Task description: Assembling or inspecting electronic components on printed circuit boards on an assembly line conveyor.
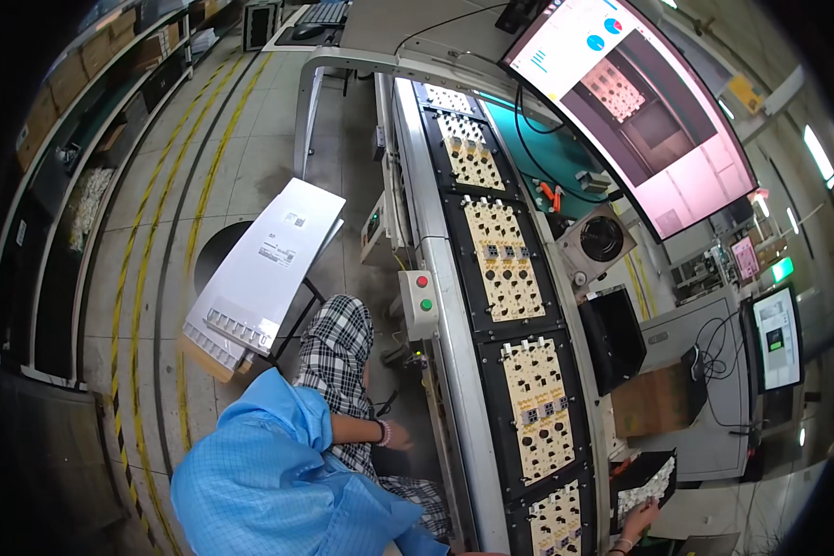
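Observation:
My left hand (398, 436), with a beaded band at the wrist, rests low by my plaid-trousered lap, left of the conveyor; its fingers are too blurred to read. My right hand (641, 517) comes from the lower edge, beyond the conveyor. Its fingers are drawn together in a black tray (628, 474) among small white parts (656, 486); what they pinch is hidden. Between my hands, cream circuit boards (541, 408) with black, yellow and white components lie in black carrier frames (489, 375) along the conveyor.
A metal rail (447, 320) edges the conveyor, with a red-and-green button box (419, 301) beside it. White panels (264, 264) are stacked on a stool at left. A large monitor (676, 139) overhangs the far side, near a black bin (612, 338) and a fan unit (600, 239).

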{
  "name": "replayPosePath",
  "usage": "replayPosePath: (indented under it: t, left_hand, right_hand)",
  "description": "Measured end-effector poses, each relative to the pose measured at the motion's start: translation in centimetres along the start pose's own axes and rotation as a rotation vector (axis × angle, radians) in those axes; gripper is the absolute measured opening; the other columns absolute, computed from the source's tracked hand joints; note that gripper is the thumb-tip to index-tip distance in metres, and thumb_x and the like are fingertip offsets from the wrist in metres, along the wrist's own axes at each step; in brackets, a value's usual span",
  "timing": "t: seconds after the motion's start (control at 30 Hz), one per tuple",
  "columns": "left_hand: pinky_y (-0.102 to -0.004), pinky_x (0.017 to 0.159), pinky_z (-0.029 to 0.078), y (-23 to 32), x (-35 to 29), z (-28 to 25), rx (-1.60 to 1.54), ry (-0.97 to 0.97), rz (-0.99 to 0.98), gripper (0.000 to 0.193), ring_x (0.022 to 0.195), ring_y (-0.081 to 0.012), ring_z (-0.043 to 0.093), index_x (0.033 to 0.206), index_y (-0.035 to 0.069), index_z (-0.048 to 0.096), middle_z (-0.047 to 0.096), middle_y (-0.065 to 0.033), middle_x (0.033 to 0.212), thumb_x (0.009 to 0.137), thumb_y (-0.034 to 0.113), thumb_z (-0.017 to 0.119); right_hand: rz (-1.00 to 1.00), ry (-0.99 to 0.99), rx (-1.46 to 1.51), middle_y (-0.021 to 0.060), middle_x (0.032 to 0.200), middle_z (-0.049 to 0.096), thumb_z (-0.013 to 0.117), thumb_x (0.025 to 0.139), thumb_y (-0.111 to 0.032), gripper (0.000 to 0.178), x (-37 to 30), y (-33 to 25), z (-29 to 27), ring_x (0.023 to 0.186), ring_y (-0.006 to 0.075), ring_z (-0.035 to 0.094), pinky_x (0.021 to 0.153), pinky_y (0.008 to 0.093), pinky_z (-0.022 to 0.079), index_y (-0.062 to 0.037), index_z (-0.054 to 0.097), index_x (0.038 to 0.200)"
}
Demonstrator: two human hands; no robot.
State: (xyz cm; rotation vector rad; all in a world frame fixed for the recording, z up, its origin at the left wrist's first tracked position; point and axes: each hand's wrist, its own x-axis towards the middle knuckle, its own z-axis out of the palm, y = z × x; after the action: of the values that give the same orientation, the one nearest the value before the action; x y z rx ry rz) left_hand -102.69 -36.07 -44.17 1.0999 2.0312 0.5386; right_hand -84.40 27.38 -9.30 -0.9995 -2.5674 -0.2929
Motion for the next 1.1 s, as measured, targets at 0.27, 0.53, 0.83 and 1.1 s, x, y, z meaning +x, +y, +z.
replayPosePath:
  t: [0.27, 0.53, 0.83, 1.1]
  left_hand:
    - [-0.0507, 0.082, 0.052, -0.3, -1.0, 0.3, -0.039, 0.024, -0.041, 0.069, 0.086, -0.0417, 0.067, 0.093, 0.0, 0.072, 0.071, -0.0208, 0.092, 0.099, 0.056, 0.031]
    - [-0.0511, 0.081, 0.052, -0.9, -0.1, 0.6, -0.034, 0.028, 0.02, 0.064, 0.085, -0.0431, 0.066, 0.097, -0.001, 0.07, 0.07, -0.022, 0.092, 0.098, 0.052, 0.034]
    - [-0.051, 0.082, 0.05, 0.0, -1.4, 0.1, -0.078, 0.038, 0.022, 0.061, 0.087, -0.0421, 0.066, 0.099, -0.001, 0.07, 0.07, -0.0219, 0.092, 0.099, 0.049, 0.035]
    - [-0.0506, 0.085, 0.049, 0.1, -1.6, -1.3, -0.114, 0.039, 0.028, 0.06, 0.088, -0.043, 0.065, 0.098, -0.002, 0.07, 0.07, -0.0227, 0.094, 0.1, 0.047, 0.035]
  right_hand:
    - [-0.061, 0.06, -0.155, 0.0193, 0.111, 0.056, 0.039, 0.105, -0.019, 0.03, 1.5, -9.2, -1.4, 0.1, 0.0368, 0.056, 0.083, 0.0442, 0.047, -0.0019, 0.057, 0.122]
    - [-0.275, 0.37, -0.022, 0.0236, 0.102, 0.056, 0.046, 0.101, -0.017, 0.027, 3.4, -7.0, 0.8, 0.098, 0.0415, 0.054, 0.087, 0.0447, 0.044, 0.0074, 0.057, 0.107]
    - [-0.692, 0.649, 0.225, 0.0238, 0.09, 0.06, 0.051, 0.096, -0.019, 0.024, 4.7, -8.6, -0.3, 0.085, 0.0439, 0.057, 0.075, 0.0492, 0.047, 0.0024, 0.06, 0.092]
    - [-0.131, 0.219, 0.111, 0.0244, 0.091, 0.063, 0.048, 0.099, -0.022, 0.028, 3.9, -10.9, -3.6, 0.085, 0.0441, 0.057, 0.071, 0.0501, 0.046, 0.0002, 0.063, 0.092]
